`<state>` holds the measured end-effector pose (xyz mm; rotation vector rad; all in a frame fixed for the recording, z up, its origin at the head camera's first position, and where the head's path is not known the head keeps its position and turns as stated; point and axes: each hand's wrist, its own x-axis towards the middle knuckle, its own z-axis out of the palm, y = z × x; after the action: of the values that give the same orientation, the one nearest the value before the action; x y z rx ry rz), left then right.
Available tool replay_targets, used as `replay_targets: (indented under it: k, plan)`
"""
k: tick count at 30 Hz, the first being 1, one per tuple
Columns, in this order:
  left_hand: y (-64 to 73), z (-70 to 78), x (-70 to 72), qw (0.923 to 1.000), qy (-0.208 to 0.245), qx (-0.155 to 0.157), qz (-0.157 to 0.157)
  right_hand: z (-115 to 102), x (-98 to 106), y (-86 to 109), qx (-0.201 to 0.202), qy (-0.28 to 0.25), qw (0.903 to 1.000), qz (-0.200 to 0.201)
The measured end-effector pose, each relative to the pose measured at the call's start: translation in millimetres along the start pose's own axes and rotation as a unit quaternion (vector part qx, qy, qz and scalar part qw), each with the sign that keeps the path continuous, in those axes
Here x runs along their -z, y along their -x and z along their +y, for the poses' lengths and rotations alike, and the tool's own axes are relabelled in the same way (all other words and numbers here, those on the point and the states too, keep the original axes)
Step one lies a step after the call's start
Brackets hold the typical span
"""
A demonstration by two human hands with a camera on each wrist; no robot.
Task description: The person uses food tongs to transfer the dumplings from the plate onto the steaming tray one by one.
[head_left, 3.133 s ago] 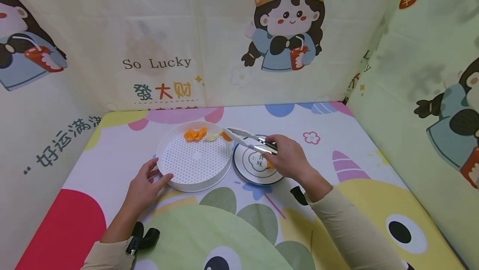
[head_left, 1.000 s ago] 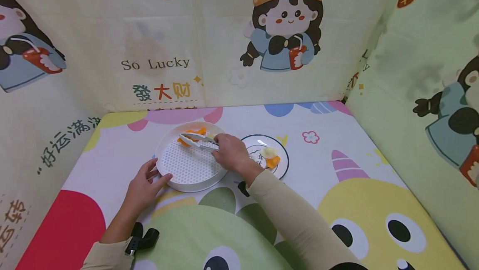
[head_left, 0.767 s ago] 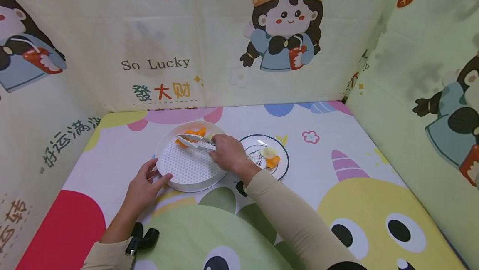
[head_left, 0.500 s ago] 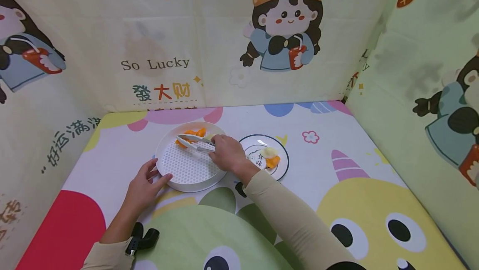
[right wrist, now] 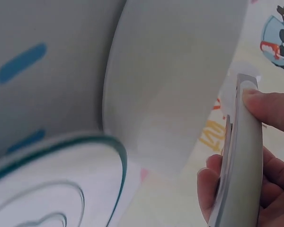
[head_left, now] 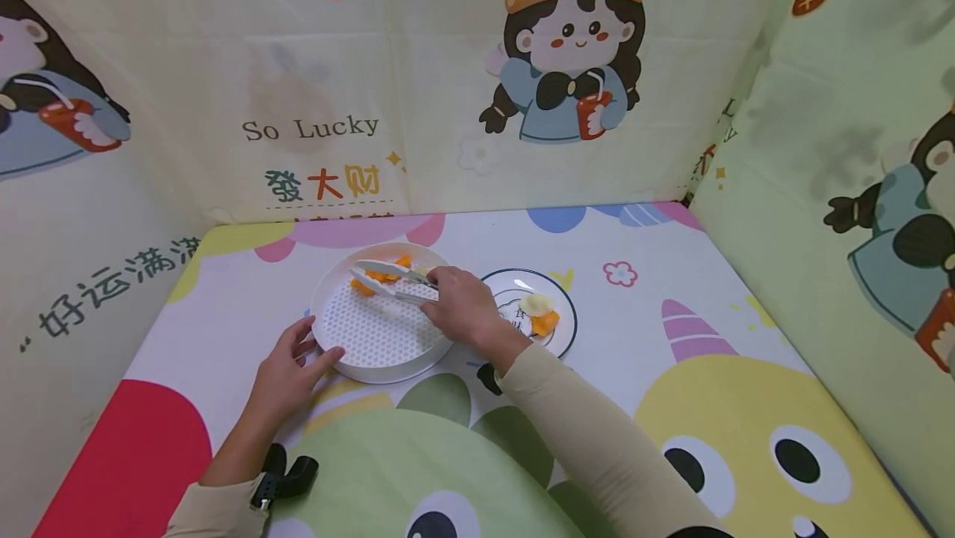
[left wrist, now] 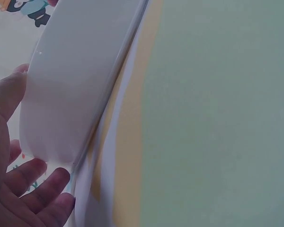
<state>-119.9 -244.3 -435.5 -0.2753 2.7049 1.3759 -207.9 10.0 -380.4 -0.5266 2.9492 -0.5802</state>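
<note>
- While L hand (head_left: 287, 372) grips tray (head_left: 373, 331) at near-L rim, R hand (head_left: 466, 306) pinches tongs (head_left: 406, 273), tips apart at orange pcs (head_left: 382, 277).
- Tray nr tbl's (head_left: 597, 314) far edge; R wrist partly blocks plate (head_left: 515, 283).

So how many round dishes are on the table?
2: the white tray, touched by the left hand, and the plate to its right, partly hidden behind the right hand. I see no others.

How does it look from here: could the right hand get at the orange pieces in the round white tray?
Probably yes: the right hand holds the tongs, their tips apart at the orange pieces, and the open-topped tray seems to leave the way free. Contact is hard to tell.
</note>
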Motion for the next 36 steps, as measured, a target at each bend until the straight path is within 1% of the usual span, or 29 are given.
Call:
replay_targets:
  k: [6, 12, 17, 23, 27, 31, 36]
  plan:
    - [-1.2, -2.1, -1.1, 1.0000, 0.002, -0.003, 0.002, 14.1, 11.3, 10.8, -0.002, -0.025, 0.9997, -0.004]
    - [-1.2, -3.4, -1.3, 1.0000, -0.004, -0.007, 0.006, 32.0, 18.1, 23.5, 0.000, -0.041, 0.9991, 0.009]
    - [-1.2, -4.0, -2.5, 1.0000, 0.001, -0.003, 0.001, 45.7, 21.4, 37.4, 0.015, -0.057, 0.9979, 0.026]
    - [-0.8, -1.9, -2.8, 1.0000, 0.001, 0.000, -0.007, 63.6, 29.3, 55.0, 0.029, -0.051, 0.9967, 0.055]
    - [-0.7, -1.1, -3.7, 1.0000, 0.001, 0.001, -0.007, 76.1, 36.0, 65.8, 0.023, -0.047, 0.9967, 0.063]
    - [-0.5, -3.5, -3.5, 1.0000, -0.003, -0.007, -0.001, 90.0, 41.7, 76.0, 0.019, -0.053, 0.9958, 0.072]
    - [-0.2, -4.4, -2.3, 1.0000, -0.006, -0.007, 0.002, 109.9, 46.4, 87.1, 0.008, -0.053, 0.9960, 0.072]
